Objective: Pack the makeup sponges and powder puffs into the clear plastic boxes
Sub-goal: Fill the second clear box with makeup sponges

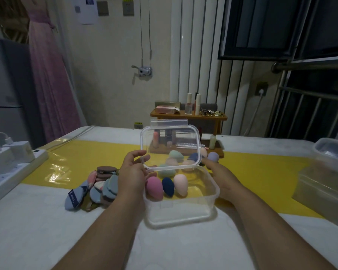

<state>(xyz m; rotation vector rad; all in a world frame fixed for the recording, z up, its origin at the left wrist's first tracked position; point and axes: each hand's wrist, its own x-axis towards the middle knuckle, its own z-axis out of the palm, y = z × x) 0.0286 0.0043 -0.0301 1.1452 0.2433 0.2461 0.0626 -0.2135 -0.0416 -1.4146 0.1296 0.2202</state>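
Note:
A clear plastic box point(180, 213) stands on the table in front of me. Inside lie a pink sponge point(154, 188), a navy sponge point(168, 186), a pale peach sponge point(180, 184) and a mint one behind them. Both hands hold the clear lid point(170, 145) tilted up over the box's far side: my left hand point(132, 173) grips its left edge, my right hand point(220, 175) its right corner. More sponges point(213, 156) lie beyond the box, seen partly through the lid. A pile of powder puffs point(98, 187) sits to the left of the box.
A wooden cosmetics rack point(189, 116) with bottles stands behind the sponges. More clear boxes point(330, 152) are stacked at the right edge. A white power strip point(10, 164) with chargers lies at the left. A yellow glossy strip point(76, 162) crosses the table.

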